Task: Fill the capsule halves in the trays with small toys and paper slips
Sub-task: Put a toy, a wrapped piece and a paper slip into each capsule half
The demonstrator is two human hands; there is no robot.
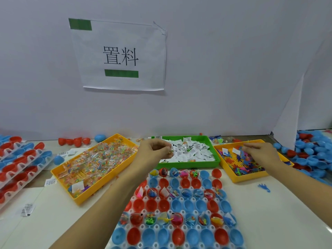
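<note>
Two hands work the bins: left hand (156,150) pinches a featherlight paper slip (172,152) at twelve o'clock; right hand (260,152) pinches small, light toys (241,159) at two o'clock; fingertip grips likely suffice.

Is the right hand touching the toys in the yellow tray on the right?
Touching. The head view shows the right hand with its fingertips down in the pile of small toys inside the right yellow tray, no gap visible.

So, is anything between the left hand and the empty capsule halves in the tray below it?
Nothing visible. The left hand holds slips over the green tray; open table lies down to the capsule tray.
</note>
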